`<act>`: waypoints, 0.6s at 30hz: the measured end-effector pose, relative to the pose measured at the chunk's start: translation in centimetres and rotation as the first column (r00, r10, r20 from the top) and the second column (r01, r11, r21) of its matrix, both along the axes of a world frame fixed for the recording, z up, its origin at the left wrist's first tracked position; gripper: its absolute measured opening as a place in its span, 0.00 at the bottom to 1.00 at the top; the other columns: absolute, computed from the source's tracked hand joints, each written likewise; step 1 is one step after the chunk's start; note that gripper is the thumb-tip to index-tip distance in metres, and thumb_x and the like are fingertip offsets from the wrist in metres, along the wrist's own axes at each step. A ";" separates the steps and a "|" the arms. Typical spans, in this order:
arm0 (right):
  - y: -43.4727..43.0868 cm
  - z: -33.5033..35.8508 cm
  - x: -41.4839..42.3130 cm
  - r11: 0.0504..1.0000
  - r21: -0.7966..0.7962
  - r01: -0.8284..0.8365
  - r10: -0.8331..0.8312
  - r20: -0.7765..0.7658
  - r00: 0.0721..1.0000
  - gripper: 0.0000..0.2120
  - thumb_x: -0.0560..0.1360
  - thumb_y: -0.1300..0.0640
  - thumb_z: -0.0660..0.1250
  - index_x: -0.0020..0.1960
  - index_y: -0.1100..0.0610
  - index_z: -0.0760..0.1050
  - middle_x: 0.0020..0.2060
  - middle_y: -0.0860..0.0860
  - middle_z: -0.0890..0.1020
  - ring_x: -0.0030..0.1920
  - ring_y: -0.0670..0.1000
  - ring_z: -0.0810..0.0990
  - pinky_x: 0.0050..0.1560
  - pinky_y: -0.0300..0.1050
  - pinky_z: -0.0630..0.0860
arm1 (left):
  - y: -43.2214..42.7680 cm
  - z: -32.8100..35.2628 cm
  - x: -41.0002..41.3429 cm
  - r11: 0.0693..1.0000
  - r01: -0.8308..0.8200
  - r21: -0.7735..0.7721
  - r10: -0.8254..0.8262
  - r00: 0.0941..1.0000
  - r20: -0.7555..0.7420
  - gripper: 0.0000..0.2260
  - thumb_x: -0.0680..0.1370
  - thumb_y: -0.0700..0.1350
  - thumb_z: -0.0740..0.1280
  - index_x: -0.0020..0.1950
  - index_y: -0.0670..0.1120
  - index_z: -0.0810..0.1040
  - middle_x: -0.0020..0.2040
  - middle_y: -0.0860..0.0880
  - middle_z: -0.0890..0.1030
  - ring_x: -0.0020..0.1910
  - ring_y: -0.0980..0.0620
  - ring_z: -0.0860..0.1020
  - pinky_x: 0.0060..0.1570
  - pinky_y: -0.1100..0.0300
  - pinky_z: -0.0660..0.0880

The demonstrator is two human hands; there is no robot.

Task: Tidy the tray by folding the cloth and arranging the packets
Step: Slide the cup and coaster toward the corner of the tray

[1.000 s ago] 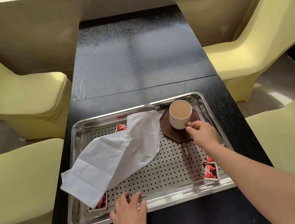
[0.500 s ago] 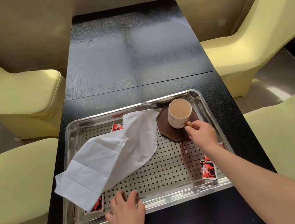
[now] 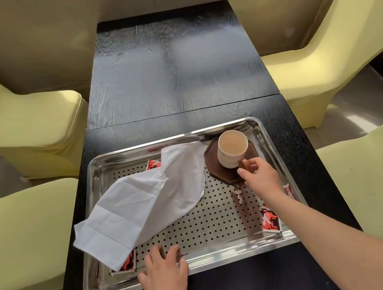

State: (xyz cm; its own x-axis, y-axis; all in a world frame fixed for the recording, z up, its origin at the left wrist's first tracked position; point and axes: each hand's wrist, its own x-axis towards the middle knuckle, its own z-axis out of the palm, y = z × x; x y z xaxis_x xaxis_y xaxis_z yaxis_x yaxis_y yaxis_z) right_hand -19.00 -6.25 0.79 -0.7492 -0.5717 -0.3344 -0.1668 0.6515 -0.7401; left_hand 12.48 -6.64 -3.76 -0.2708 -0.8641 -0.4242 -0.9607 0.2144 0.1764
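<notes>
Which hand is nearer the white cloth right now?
Left. The left hand rests on the tray's near rim, just right of the white cloth's near corner. The right hand is past the cloth's right edge, holding the cup's handle.

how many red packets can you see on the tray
4. One packet pokes out at the cloth's far edge, one under its near corner, two near the right forearm. More may hide under the cloth.
</notes>
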 end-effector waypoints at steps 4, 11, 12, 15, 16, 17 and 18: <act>1.9 -0.3 0.9 0.999 0.026 0.025 -0.025 0.018 1.000 0.23 0.76 0.50 0.71 0.68 0.54 0.71 0.55 0.49 0.78 0.54 0.52 0.78 0.54 0.51 0.76 | 0.0 0.1 0.0 1.000 0.005 0.007 -0.005 1.000 -0.009 0.16 0.78 0.58 0.57 0.65 0.64 0.71 0.67 0.52 0.66 0.67 0.51 0.63 0.61 0.47 0.66; 6.3 -2.0 3.4 0.989 0.146 -0.032 0.018 0.097 0.995 0.16 0.77 0.56 0.68 0.64 0.54 0.75 0.50 0.47 0.80 0.48 0.50 0.82 0.53 0.55 0.82 | -0.1 0.2 0.4 1.000 0.016 0.021 -0.015 0.999 -0.041 0.16 0.79 0.58 0.58 0.67 0.62 0.71 0.69 0.51 0.66 0.69 0.50 0.63 0.64 0.46 0.66; 6.9 -2.2 3.7 0.986 0.158 -0.045 0.029 0.097 0.995 0.14 0.77 0.56 0.68 0.62 0.54 0.75 0.49 0.46 0.80 0.48 0.49 0.82 0.53 0.55 0.82 | -0.1 0.3 0.5 1.000 0.018 0.015 -0.017 0.999 -0.049 0.15 0.80 0.58 0.58 0.66 0.62 0.71 0.68 0.51 0.68 0.68 0.50 0.64 0.63 0.47 0.66; 8.2 -2.6 4.3 0.979 0.186 -0.084 0.072 0.072 0.995 0.12 0.77 0.55 0.69 0.60 0.53 0.77 0.48 0.45 0.81 0.49 0.47 0.81 0.54 0.54 0.81 | -0.2 0.5 1.2 1.000 0.021 -0.018 -0.022 0.995 -0.094 0.14 0.80 0.57 0.58 0.64 0.60 0.73 0.65 0.52 0.71 0.65 0.51 0.67 0.63 0.51 0.66; 8.5 -2.7 4.5 0.978 0.187 -0.095 0.084 0.063 0.994 0.12 0.77 0.55 0.69 0.60 0.53 0.77 0.48 0.44 0.81 0.48 0.46 0.81 0.53 0.52 0.81 | -0.2 0.7 1.5 1.000 0.014 -0.024 -0.017 0.993 -0.113 0.15 0.80 0.57 0.58 0.65 0.59 0.74 0.65 0.51 0.71 0.65 0.51 0.68 0.64 0.52 0.66; 8.7 -2.8 4.6 0.976 0.189 -0.107 0.098 0.053 0.994 0.11 0.77 0.56 0.69 0.60 0.53 0.78 0.48 0.44 0.81 0.46 0.44 0.81 0.52 0.50 0.81 | -0.2 0.8 1.9 1.000 0.007 -0.031 -0.011 0.991 -0.132 0.16 0.80 0.56 0.59 0.67 0.58 0.74 0.65 0.51 0.72 0.66 0.50 0.69 0.65 0.52 0.67; 8.9 -2.8 4.8 0.975 0.189 -0.118 0.111 0.045 0.993 0.12 0.78 0.56 0.68 0.60 0.54 0.78 0.49 0.45 0.81 0.46 0.43 0.81 0.52 0.49 0.81 | -0.3 0.9 2.4 0.999 -0.003 -0.038 -0.003 0.988 -0.157 0.17 0.80 0.56 0.60 0.69 0.56 0.74 0.65 0.51 0.72 0.66 0.50 0.69 0.65 0.52 0.67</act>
